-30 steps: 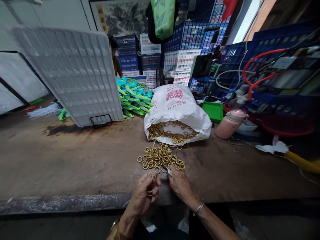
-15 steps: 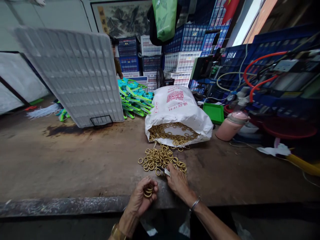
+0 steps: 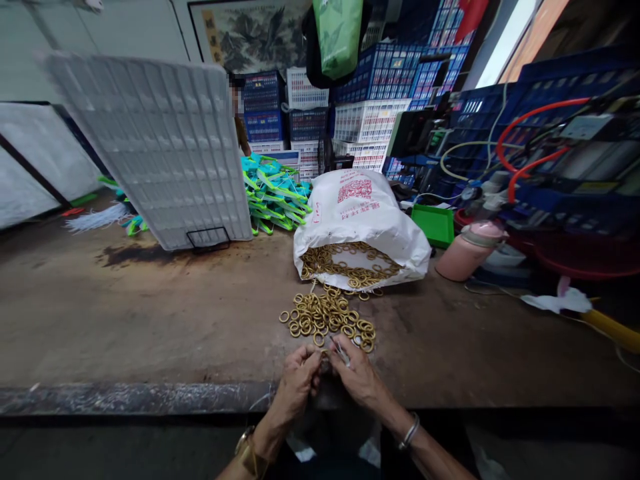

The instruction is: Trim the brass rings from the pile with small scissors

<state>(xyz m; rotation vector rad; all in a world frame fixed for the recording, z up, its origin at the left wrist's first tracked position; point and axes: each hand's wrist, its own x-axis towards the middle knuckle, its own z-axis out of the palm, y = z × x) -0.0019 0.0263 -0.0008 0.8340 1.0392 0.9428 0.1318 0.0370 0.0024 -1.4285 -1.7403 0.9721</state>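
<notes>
My left hand [image 3: 300,375] is closed, with a brass-coloured ring [image 3: 324,353] pinched at its fingertips. Whether more rings lie inside its curled fingers is hidden. Close beside it, my right hand [image 3: 359,377] grips a small knife [image 3: 342,353] with a pale handle and a thin dark blade. The right fingertips are at the pinched ring; whether they touch it I cannot tell. Just beyond both hands lies a loose pile of brass-coloured rings [image 3: 320,313] on the wooden table [image 3: 200,333]. Behind the pile, a white woven sack [image 3: 370,217] lies on its side, its mouth showing more rings.
A tall white ribbed panel [image 3: 160,153] leans in a black wire stand [image 3: 207,238] at left. Green and turquoise plastic pieces [image 3: 275,193] are heaped behind it. To the right are a green tray [image 3: 434,225] and a pink bottle [image 3: 467,252]. Another person [image 3: 241,130] is partly visible behind the panel.
My left hand has turned over from palm-up with several rings showing and moved up to the right. The right hand has drawn back from the pile with the knife, bringing both hands together.
</notes>
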